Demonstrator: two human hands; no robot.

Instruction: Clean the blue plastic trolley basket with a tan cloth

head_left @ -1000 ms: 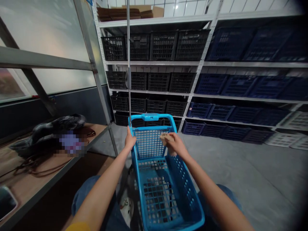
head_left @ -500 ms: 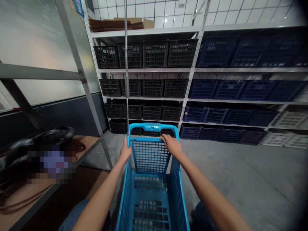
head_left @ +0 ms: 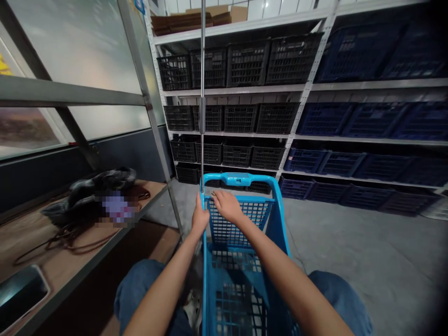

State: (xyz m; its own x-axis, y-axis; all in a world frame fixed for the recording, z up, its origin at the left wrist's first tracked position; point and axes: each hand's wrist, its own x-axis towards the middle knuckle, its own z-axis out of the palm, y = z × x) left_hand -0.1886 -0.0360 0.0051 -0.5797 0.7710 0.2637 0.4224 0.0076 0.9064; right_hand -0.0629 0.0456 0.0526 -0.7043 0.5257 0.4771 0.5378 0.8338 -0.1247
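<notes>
A blue plastic shopping cart [head_left: 206, 289] stands between my knees, its grid-floored basket facing me. My left hand [head_left: 200, 215] is closed round its left side rim, just below the foot of an upright metal pole [head_left: 202, 70]. My right hand [head_left: 227, 205] reaches across the basket, fingers bent over the top edge of the cart's grid back panel [head_left: 254, 212] near its left end. A small thing may show at the right fingertips, too small to name. Beyond the panel, the cart's push handle [head_left: 259, 178] runs across the top.
White metal shelving [head_left: 311, 74] holds black crates [head_left: 245, 63] and dark blue crates [head_left: 329, 116], with flat cardboard [head_left: 182, 21] on top. At left, a wooden-topped bench [head_left: 154, 189] carries a dark bag [head_left: 94, 186], cords and a phone-like dark slab [head_left: 24, 291]. Grey floor [head_left: 336, 242] lies to the right.
My right hand has slid left along the panel's top edge, close to my left hand. My left hand stays on the rim. The view has turned, shifting the cart rightward.
</notes>
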